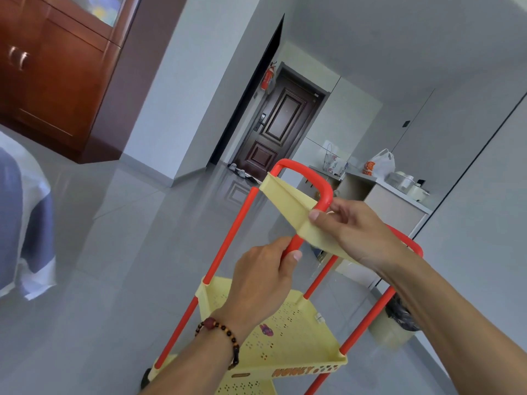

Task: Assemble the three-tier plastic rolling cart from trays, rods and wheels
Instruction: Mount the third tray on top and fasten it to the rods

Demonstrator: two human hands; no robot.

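Room: grey tiled floor [114, 252] and pale walls, with the whole view tilted.
Far left: a blue and white cloth [22, 218] is cut off by the frame edge; what it covers cannot be made out.
Upper left: a reddish wooden cabinet [57, 81] stands against the wall, its top out of view.
Middle background: a dark panelled door [281, 129] closes the hallway, with a red fire extinguisher [267, 78] hung just to its left and some shoes, too small to tell apart, at its foot.
Left hand [262, 280]: it reaches up from the lower edge with a bead bracelet [225, 337] on the wrist, and its fingers are wrapped around a red rod [293, 243], the thumb pressed on the side. The rod's length below the grip is hidden behind the hand.
Middle tray [285, 332]: yellow and perforated, it sits on the red rods below the hands; lettering on its front rim is partly readable.
Lowest tray [251, 383]: only a strip shows before the bottom edge cuts it off, with a dark wheel [146, 379] half hidden at its left corner.
Top tray [291, 203]: it is tilted steeply and seen edge-on, threaded on a red curved handle [310, 178].
Right hand [350, 232]: it comes in from the lower right and pinches the top tray's near edge, thumb on top, with the fingers hidden behind the plastic.
Right background: a counter [399, 201] carries a white bag and pots, blurred by distance.
Lower right: a pale bin with a black liner [396, 323] is partly hidden behind a rod and the right forearm.
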